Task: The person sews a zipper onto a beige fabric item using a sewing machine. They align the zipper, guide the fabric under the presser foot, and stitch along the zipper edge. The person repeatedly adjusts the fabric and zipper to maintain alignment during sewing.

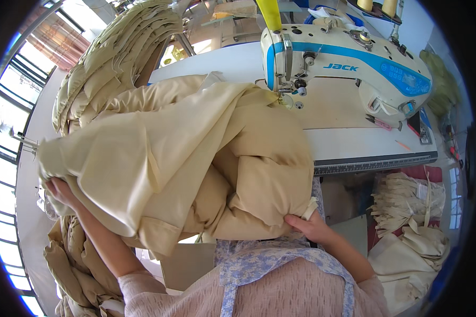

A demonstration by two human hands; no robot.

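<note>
A beige padded garment [272, 177] spreads across my lap and the near left part of the sewing table. Its puffy quilted side shows on the right, while a smooth, paler fabric layer [116, 153] lies folded over the left. At the far left my left hand [63, 193] is closed on the edge of the smooth layer, its fingertips partly covered by cloth. My right hand [309, 227] pinches the garment's lower right edge, beside a small whitish strip [310, 208]. The garment's far edge reaches the needle area of the white and blue sewing machine [328, 63].
Stacked beige padded pieces [106, 63] rise at the back left; more padded pieces [79, 259] hang at lower left. A dark ruler strip [375, 162] runs along the table's front edge. Pink snips [380, 123] lie by the machine. Pale fabric pieces [407, 253] are piled at lower right.
</note>
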